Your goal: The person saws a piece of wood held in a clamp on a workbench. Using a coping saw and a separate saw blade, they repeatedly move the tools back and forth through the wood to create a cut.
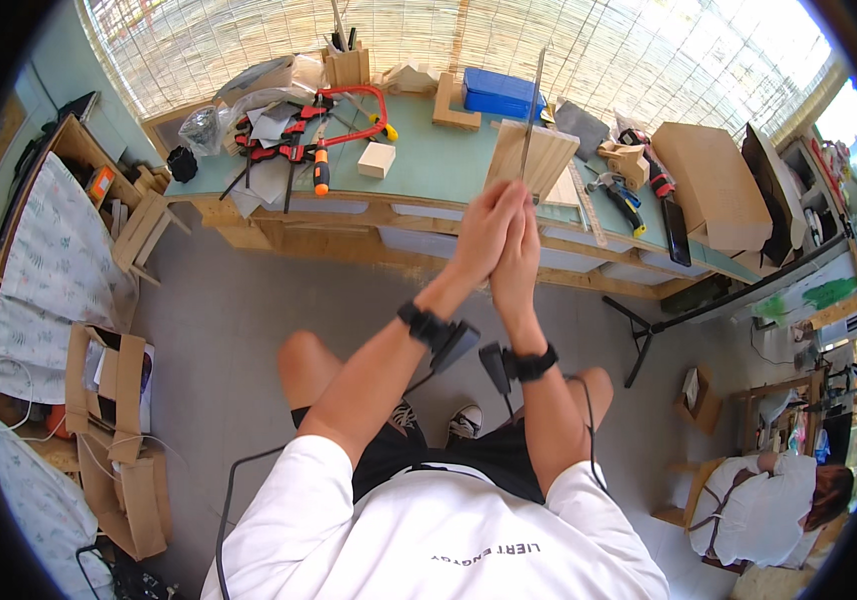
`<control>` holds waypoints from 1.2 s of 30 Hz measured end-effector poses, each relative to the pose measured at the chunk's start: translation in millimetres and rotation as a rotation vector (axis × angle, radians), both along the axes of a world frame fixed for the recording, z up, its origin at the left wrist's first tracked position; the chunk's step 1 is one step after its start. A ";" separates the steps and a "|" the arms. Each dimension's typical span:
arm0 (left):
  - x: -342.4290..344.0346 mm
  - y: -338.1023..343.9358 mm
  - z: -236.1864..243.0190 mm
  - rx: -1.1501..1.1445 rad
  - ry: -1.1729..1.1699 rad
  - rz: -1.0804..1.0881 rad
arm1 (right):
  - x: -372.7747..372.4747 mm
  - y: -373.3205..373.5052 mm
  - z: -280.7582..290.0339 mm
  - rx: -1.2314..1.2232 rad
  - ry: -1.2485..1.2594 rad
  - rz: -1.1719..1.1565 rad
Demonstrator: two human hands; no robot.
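My left hand (481, 236) and my right hand (517, 250) are closed together at the near edge of the workbench, fingers wrapped round the handle of a handsaw. The handle is hidden in my grip. From my hands the thin saw blade (535, 100) reaches away over the bench, narrow edge toward me. It crosses a pale wooden block (554, 157) at the bench edge; I cannot tell how deep the blade sits in it. A steel ruler (589, 205) lies right of the block.
On the green-topped workbench (419, 170) are a red-framed hacksaw (386, 105), clamps (294, 150), a small wood block (377, 160), a blue case (499, 92) and a cardboard box (714, 185). A black tripod leg (639, 345) stands right. Another person (764, 510) sits at lower right.
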State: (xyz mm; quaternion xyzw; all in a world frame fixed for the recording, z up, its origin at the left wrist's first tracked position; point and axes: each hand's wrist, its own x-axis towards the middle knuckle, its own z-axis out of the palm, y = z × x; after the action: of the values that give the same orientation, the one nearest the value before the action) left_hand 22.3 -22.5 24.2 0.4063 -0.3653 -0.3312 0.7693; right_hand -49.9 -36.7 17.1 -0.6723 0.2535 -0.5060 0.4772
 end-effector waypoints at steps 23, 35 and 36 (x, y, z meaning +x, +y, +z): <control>-6.1 15.8 3.0 0.024 0.010 -0.025 | -13.3 6.0 -29.1 -0.128 -0.097 0.155; -1.0 0.4 21.8 0.045 -0.083 0.061 | 1.0 -2.2 20.5 0.120 -0.063 0.086; 0.8 -0.3 22.8 0.052 -0.080 0.061 | 1.5 -2.8 19.9 0.127 -0.069 0.092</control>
State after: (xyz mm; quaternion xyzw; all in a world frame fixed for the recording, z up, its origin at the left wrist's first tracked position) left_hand 23.1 -22.8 47.0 0.4499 -0.3744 -0.3006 0.7530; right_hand -48.4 -39.5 37.0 -0.6337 0.2372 -0.4893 0.5502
